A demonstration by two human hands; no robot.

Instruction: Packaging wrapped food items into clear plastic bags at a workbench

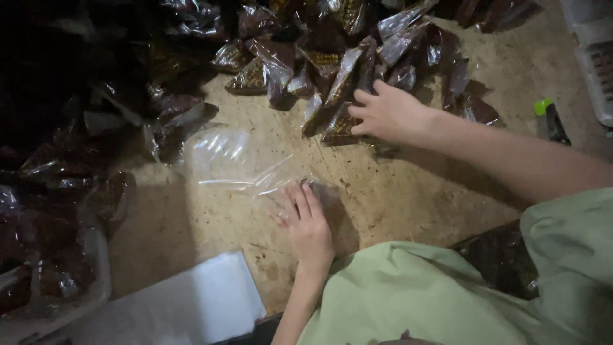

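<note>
My left hand [306, 223] lies flat on the edge of an empty clear plastic bag [233, 160] spread on the worn wooden table [396, 191]. My right hand [386, 115] reaches forward and rests its fingers on small dark packets in clear wrap [338, 124] at the near edge of a big heap of such packets [332, 51]. Whether the right fingers grip a packet or just touch it is not visible.
More dark wrapped packets [57, 160] pile up along the left side, some in a clear tub [96, 281]. A stack of white sheets [191, 306] lies at the near left. A dark tool with a green tip [549, 118] and a white crate [594, 51] are at the right.
</note>
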